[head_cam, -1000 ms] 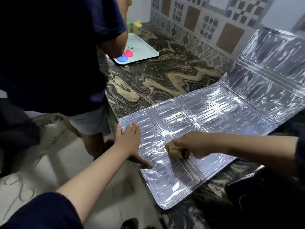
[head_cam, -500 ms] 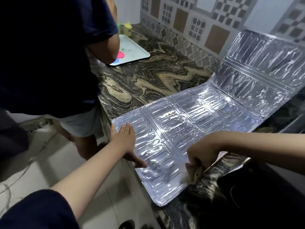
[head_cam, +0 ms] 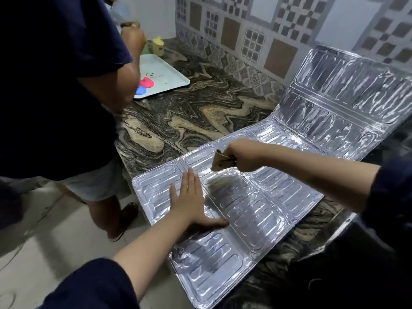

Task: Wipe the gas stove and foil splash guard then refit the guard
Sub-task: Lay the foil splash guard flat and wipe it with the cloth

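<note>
Two hands worked the guard, laid flat with its long axis running away toward the wall. Left hand pressed flat, fingers straight; right hand beyond it gripped a cloth, seemingly just lifted clear.

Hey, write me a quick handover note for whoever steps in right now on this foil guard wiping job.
Left hand: flat, fingers straight, pressing the foil guard down on the counter.
Right hand: fist gripping a brownish cloth, at the guard's middle section.
Guard: unfolded, mostly flat on the counter, near end overhanging the edge, far panels bent up by the tiled wall.
Done: guard is off the stove; wiping is under way.
Left: a few specks show near the cloth; finish wiping, then refit. The stove's state can't be judged from this view.
Note: another person stands close at the left.
</note>
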### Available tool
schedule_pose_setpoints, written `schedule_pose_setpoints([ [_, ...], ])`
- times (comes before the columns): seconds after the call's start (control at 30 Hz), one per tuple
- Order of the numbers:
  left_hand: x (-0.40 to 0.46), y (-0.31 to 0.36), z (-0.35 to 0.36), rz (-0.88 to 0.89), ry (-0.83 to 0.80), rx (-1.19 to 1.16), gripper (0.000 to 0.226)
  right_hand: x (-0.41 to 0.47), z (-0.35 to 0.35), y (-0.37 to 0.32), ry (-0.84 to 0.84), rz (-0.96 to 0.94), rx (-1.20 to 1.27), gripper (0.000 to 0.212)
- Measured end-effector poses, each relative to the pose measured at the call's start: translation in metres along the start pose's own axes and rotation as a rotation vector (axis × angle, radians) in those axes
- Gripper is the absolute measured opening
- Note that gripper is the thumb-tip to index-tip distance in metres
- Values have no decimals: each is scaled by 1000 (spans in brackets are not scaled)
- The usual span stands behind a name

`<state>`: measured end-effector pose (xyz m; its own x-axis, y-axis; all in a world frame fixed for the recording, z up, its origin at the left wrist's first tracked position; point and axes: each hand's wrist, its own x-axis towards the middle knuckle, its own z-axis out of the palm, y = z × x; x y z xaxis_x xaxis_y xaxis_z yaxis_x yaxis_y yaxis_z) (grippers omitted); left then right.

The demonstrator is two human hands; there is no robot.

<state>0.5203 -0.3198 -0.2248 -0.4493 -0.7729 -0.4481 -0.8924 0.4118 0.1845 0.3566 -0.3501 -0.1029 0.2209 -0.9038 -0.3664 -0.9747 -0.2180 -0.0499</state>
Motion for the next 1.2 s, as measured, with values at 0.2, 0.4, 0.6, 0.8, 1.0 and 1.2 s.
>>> schedule_pose_setpoints([
  [0.2,-7,-21,12,2,42,-27,164,58,24,-22,201,-91,-89,43],
  [0.4,-18,-35,14,-21,52,-15,163,72,52,-39,100,-119,-276,55],
  [0.6,-18,-34,15,-41,56,-5,165,33,50,-34,-29,-189,-324,47],
  [0.8,-17,-32,13,-63,39,5,164,-22,48,-29,-272,-231,-280,29],
  [1.0,-19,-31,11,-59,18,5,165,-61,54,-21,-442,-235,-243,28],
  [1.2,-20,-31,9,-54,5,4,168,-80,60,-20,-633,-220,-222,24],
])
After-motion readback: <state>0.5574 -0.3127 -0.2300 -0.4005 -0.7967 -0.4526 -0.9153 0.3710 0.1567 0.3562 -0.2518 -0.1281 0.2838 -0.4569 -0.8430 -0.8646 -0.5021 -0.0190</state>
